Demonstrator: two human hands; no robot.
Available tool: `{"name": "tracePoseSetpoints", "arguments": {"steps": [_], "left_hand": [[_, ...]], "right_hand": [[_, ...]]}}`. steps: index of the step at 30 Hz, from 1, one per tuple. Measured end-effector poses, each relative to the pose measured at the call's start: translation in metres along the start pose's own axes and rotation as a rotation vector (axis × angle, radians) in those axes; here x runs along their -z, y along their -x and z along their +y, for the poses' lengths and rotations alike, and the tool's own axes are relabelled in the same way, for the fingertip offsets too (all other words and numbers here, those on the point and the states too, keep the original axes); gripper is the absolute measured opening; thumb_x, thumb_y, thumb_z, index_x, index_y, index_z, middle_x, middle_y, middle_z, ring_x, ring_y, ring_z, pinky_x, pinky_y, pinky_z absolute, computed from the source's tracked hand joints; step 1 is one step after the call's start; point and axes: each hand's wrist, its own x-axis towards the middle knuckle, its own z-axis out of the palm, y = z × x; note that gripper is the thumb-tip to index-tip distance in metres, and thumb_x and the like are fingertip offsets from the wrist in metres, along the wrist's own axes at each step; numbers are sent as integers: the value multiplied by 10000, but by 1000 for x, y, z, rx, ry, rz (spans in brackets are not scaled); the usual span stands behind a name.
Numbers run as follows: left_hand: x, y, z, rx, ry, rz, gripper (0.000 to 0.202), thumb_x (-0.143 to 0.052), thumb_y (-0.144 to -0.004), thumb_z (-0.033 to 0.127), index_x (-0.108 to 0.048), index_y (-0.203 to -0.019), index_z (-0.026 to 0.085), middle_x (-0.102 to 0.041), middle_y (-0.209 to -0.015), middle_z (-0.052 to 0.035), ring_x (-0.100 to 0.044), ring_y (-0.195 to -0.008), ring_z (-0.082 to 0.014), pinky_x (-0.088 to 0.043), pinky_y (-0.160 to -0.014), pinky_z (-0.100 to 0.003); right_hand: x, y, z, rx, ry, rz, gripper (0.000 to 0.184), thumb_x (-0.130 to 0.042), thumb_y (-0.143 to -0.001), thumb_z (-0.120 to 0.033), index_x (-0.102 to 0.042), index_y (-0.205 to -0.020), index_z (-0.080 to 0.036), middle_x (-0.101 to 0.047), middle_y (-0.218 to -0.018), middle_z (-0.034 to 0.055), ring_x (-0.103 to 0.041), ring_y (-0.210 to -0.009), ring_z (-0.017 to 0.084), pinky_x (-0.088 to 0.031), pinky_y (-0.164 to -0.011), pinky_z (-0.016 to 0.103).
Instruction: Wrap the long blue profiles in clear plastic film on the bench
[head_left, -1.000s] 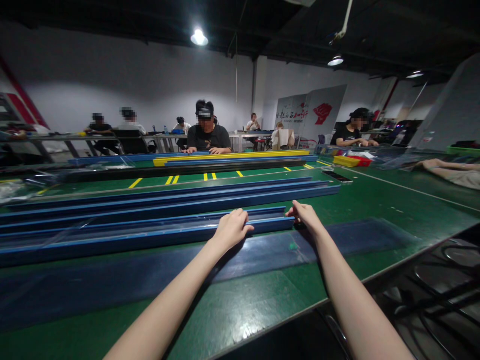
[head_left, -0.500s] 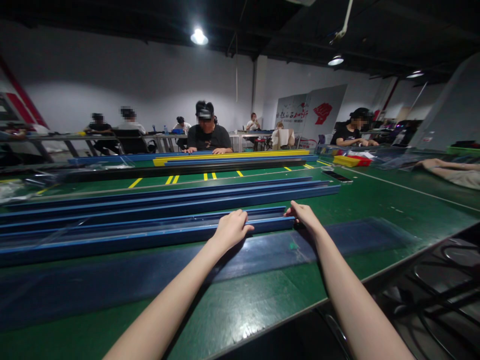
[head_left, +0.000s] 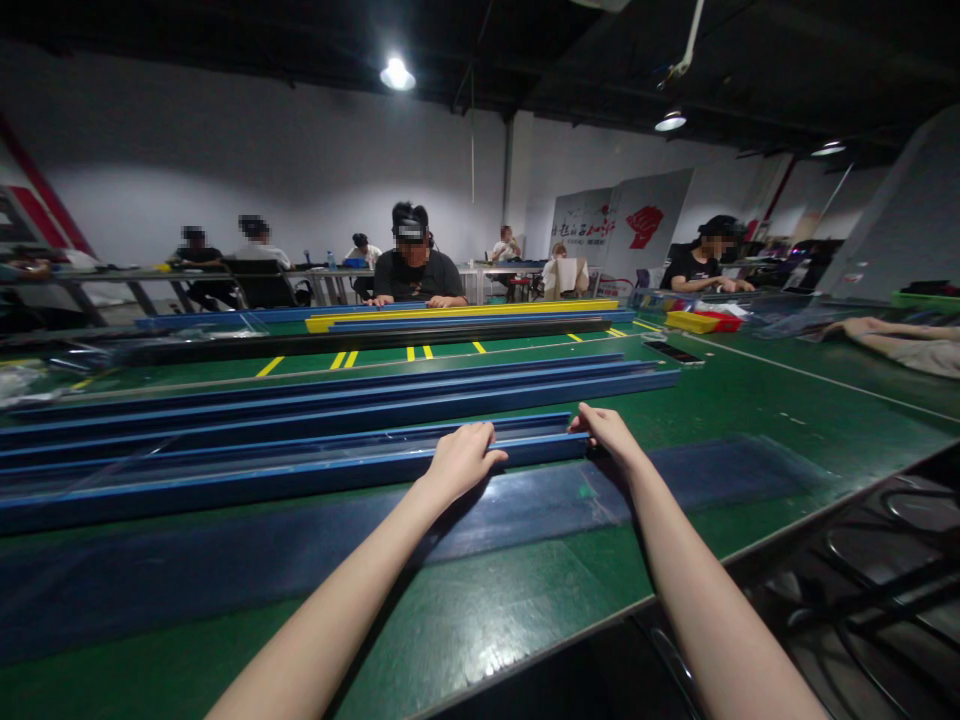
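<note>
A long blue U-shaped channel (head_left: 300, 487) lies across the near part of the table, its open side up, with clear film inside. My left hand (head_left: 463, 455) is closed over it, thumb on the near wall and fingers reaching over into the trough. At the channel's right end, my right hand (head_left: 607, 435) has its fingers curled around the tip; some fingertips are hidden. A flat, clear plastic sleeve (head_left: 525, 510) is spread on the table under my forearms, nearer to me than the channel.
More blue channels (head_left: 600, 385) lie parallel beyond on the green table (head_left: 757, 390). A phone (head_left: 673, 352) and a yellow tray (head_left: 690, 321) are at the right. Across the table, a person (head_left: 418, 270) leans near yellow and black strips. Metal stools (head_left: 885, 570) stand lower right.
Both hands stay at nearly the same places on the blue channel. Only a very slight shift shows at the right hand.
</note>
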Motion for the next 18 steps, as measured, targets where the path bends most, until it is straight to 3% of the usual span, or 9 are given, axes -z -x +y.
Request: {"name": "tracePoseSetpoints", "arguments": {"steps": [10,18], "left_hand": [[1,-4,-3,32,89,-35,198,-517,-780,415,-508,-815,220,-625,-891,-5,-572,-841,-175,-376,-645,-241],[2,-6,-3,47,129,-29,184,-537,-761,403,-546,-786,221,-631,-878,0,-573,-821,-174,-376,-618,-237]], "right_hand": [[0,3,-4,37,58,30,412,-434,-771,-479,-608,-606,-144,-639,-612,68,-535,-504,104,-368,-410,173],[-8,20,-21,348,378,-26,465,-406,-763,-488,-565,-479,-156,-470,-421,-9,-448,-479,111,-286,-480,215]]}}
